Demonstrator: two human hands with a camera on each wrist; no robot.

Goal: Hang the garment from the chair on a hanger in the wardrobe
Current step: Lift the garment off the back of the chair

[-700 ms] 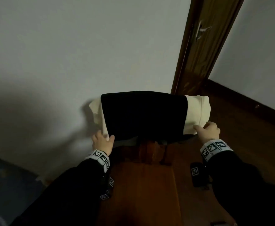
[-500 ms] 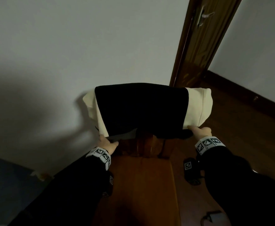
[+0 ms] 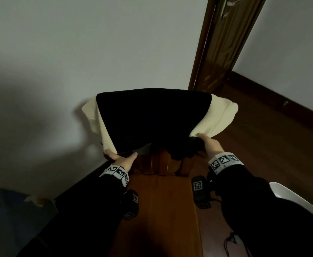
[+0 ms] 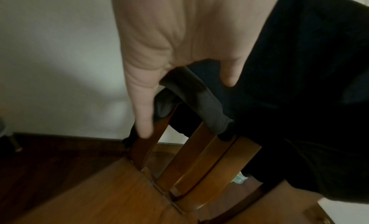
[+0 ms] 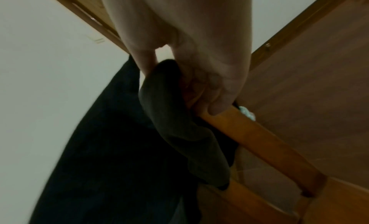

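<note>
A black garment with cream sleeves (image 3: 152,119) hangs spread above the back of a wooden chair (image 3: 161,204). My left hand (image 3: 123,159) grips its lower left edge, where the cream meets the black. In the left wrist view the left hand (image 4: 179,66) has thumb and fingers pinching the dark hem (image 4: 195,97) above the chair slats (image 4: 191,164). My right hand (image 3: 208,144) grips the lower right corner. Seen from the right wrist, the right hand (image 5: 179,78) curls round bunched dark cloth (image 5: 175,124) beside the chair's rail (image 5: 259,140). No hanger or wardrobe is in view.
A white wall (image 3: 96,52) stands right behind the chair. A brown wooden door (image 3: 224,43) with a metal handle is at the upper right, with dark wood floor (image 3: 263,136) and skirting beside it. Something white (image 3: 293,199) shows at the right edge.
Both hands have raised the garment's lower edge, so it lifts off the chair back and more of the slats show. The head view has tilted down a little.
</note>
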